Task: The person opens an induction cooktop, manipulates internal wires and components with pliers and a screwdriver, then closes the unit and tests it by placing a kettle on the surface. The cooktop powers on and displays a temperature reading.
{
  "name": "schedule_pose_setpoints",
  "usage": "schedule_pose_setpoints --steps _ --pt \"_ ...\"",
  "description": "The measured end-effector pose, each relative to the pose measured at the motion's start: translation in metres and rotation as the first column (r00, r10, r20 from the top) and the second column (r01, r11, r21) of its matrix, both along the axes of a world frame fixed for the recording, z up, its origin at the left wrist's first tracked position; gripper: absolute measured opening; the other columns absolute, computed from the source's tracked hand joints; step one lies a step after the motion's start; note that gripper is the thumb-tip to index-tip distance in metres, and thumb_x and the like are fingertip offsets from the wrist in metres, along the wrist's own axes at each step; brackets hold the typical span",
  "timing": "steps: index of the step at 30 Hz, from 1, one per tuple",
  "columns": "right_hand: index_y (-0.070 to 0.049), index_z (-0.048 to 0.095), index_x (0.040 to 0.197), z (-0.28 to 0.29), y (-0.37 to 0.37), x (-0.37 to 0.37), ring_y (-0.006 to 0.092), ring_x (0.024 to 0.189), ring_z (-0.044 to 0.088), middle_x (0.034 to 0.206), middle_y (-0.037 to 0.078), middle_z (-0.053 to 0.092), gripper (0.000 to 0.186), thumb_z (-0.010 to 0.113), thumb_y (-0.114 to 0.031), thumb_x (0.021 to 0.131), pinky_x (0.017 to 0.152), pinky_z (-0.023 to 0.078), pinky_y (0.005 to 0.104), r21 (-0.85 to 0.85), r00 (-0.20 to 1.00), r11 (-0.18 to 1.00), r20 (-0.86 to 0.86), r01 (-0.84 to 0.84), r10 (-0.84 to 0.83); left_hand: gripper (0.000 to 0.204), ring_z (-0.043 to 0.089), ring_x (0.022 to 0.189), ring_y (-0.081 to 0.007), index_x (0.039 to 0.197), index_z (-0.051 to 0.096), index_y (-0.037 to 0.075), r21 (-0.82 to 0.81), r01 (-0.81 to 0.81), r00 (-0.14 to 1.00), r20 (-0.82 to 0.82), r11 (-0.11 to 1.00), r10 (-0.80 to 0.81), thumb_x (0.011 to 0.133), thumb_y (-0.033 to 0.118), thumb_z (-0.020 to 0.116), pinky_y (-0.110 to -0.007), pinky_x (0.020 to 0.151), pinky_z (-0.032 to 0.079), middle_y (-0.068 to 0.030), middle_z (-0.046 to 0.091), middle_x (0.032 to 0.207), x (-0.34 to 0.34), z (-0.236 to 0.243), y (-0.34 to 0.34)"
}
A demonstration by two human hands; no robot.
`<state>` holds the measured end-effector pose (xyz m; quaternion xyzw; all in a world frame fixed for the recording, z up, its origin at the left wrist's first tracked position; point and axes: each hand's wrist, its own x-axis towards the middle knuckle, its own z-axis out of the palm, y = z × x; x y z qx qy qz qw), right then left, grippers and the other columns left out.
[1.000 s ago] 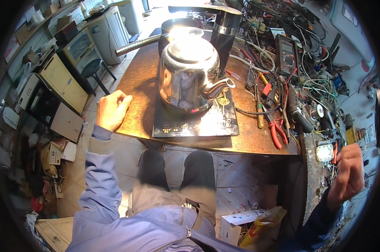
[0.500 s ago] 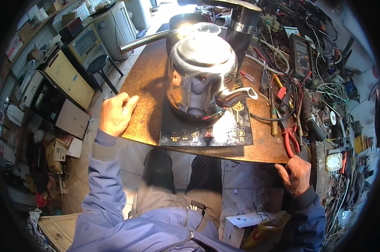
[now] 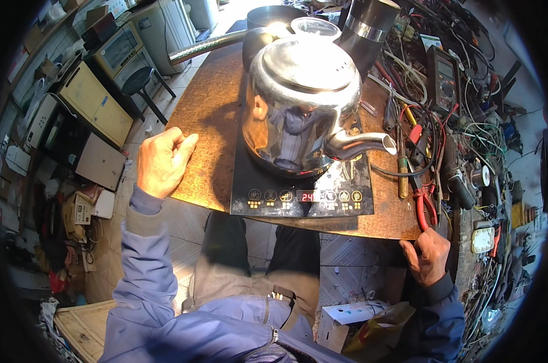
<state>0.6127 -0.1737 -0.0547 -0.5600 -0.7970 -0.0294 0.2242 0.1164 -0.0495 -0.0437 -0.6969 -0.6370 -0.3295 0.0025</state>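
Observation:
A shiny steel kettle (image 3: pixel 304 115) stands upright on a black induction cooker (image 3: pixel 280 204), its lid on and its spout turned to the right. Lit red digits glow on the cooker's front panel. My left hand (image 3: pixel 165 162) rests in a loose fist on the left edge of the wooden table (image 3: pixel 192 121), thumb along the curled fingers. At the table's front right corner my right hand (image 3: pixel 429 256) is closed, its fingertips tucked out of sight. It lies just below the handles of red-handled pliers (image 3: pixel 425 209). Neither hand touches the kettle.
Behind the kettle stand a dark pan (image 3: pixel 276 17) with a long handle, a clear lid or bowl (image 3: pixel 315 29) and a black cylinder (image 3: pixel 369 27). Screwdrivers (image 3: pixel 402 172), a multimeter (image 3: pixel 445 81) and tangled wires (image 3: pixel 486 142) crowd the right side. A black stool (image 3: pixel 139 80) stands left.
The view has shifted slightly, so the kettle looks larger and a little farther right. Both hands keep their places at the table edge, still closed.

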Motion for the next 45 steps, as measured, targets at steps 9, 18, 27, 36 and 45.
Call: schedule_pose_setpoints --steps 9,18,27,36,45 --pt "-0.002 0.039 0.064 -0.0055 -0.0011 0.0039 0.0322 0.052 0.046 0.062 0.014 0.041 0.046 0.084 -0.004 0.070 0.047 0.034 0.0394 0.008 1.000 1.000 -0.016 -0.012 0.012 0.034 0.059 0.056 -0.0327 0.071 0.060 0.000 0.002 -0.008 1.000 0.001 1.000 0.008 0.091 0.025 0.072 -0.041 0.053 0.044 -0.0175 0.059 0.063 0.0018 0.0012 -0.0006" --pt "-0.002 0.039 0.064 -0.0046 -0.0020 0.0026 0.0323 0.052 0.047 0.062 0.014 0.042 0.045 0.084 -0.003 0.070 0.048 0.035 0.0401 0.002 1.000 1.000 -0.010 0.000 0.000 0.034 0.059 0.055 -0.0323 0.071 0.060 0.000 -0.001 -0.010 1.000 0.003 1.000 0.010 0.091 0.024 0.072 -0.041 0.053 0.044 -0.0175 0.059 0.063 0.0015 0.0004 -0.0007" --pt "-0.001 0.039 0.064 -0.0057 -0.0015 0.0027 0.0327 0.052 0.047 0.063 0.014 0.042 0.045 0.083 -0.004 0.070 0.048 0.035 0.0403 0.005 1.000 1.000 -0.011 -0.004 0.004 0.034 0.060 0.055 -0.0315 0.071 0.060 0.000 0.004 -0.005 1.000 0.002 1.000 0.005 0.091 0.025 0.073 -0.040 0.053 0.044 -0.0167 0.060 0.063 0.0018 0.0007 -0.0007" --pt "-0.002 0.039 0.064 -0.0046 -0.0011 0.0009 0.0329 0.052 0.047 0.063 0.015 0.042 0.044 0.083 -0.003 0.070 0.048 0.035 0.0405 0.009 1.000 1.000 -0.024 -0.009 0.009 0.031 0.051 0.053 -0.0173 0.074 0.060 -0.002 0.001 0.002 1.000 0.005 1.000 -0.002 0.090 0.020 0.074 -0.035 0.052 0.042 -0.0115 0.054 0.059 0.0002 -0.0024 -0.0003" --pt "-0.003 0.042 0.062 -0.0047 -0.0021 0.0023 0.0331 0.053 0.049 0.063 0.014 0.043 0.045 0.086 -0.008 0.070 0.048 0.038 0.0413 0.005 1.000 1.000 0.001 0.004 -0.004 0.032 0.052 0.052 -0.0212 0.072 0.059 -0.001 -0.001 -0.009 1.000 0.002 1.000 0.009 0.090 0.022 0.074 -0.037 0.052 0.042 -0.0126 0.054 0.059 0.0003 -0.0025 0.0000"
